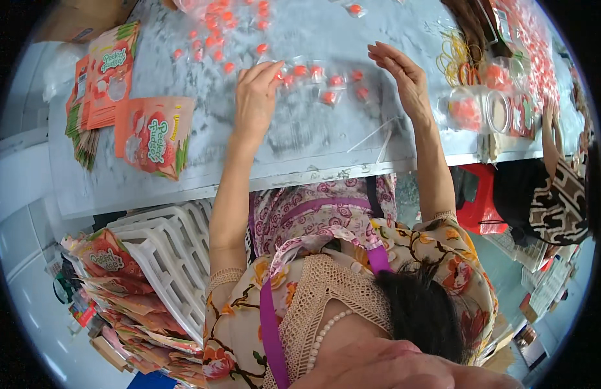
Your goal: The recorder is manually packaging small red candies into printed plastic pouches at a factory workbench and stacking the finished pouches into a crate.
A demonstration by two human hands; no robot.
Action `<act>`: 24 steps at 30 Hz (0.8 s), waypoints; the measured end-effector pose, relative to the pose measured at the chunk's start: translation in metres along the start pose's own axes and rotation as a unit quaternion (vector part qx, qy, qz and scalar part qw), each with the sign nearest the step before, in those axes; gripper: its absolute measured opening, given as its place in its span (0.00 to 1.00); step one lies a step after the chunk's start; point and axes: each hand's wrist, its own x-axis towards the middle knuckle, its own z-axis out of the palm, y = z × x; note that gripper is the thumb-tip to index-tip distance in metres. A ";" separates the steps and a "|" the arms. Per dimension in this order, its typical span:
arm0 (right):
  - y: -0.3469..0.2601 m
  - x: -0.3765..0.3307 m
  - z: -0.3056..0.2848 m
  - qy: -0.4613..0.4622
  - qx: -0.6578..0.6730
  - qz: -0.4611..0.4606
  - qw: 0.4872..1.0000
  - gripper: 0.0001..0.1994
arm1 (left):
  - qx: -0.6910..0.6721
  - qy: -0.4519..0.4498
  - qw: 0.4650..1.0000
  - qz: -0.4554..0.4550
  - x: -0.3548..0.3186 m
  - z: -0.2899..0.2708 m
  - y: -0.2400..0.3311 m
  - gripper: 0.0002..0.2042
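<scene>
Floral-sleeved forearms reaching up from below, left hand (255,97) flat and loose, fingertips touching small clear packets of red candies (326,81) on the grey worktop (300,139), right hand (404,78) open, raised just above them, grasping nothing, orange pouches (154,133) well left.

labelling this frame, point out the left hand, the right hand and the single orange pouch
left hand (255,97): head view, back of the hand
right hand (404,74): head view, back of the hand
orange pouch (154,135): head view, middle of its printed front
</scene>
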 end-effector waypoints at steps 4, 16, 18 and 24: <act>0.005 -0.013 -0.008 -0.003 -0.064 0.002 0.998 0.17 | -0.067 -0.047 0.996 -0.021 -0.001 0.009 0.024 0.19; 0.009 -0.028 0.012 -0.096 -0.382 -0.158 0.905 0.24 | -0.065 -0.130 0.989 -0.005 -0.012 0.058 0.049 0.26; 0.009 -0.031 0.010 -0.095 -0.373 -0.150 0.910 0.23 | -0.103 -0.096 0.990 -0.011 -0.018 0.061 0.062 0.26; 0.005 -0.046 -0.012 -0.085 -0.323 -0.067 0.940 0.22 | -0.098 -0.060 0.993 -0.022 -0.002 0.026 0.060 0.17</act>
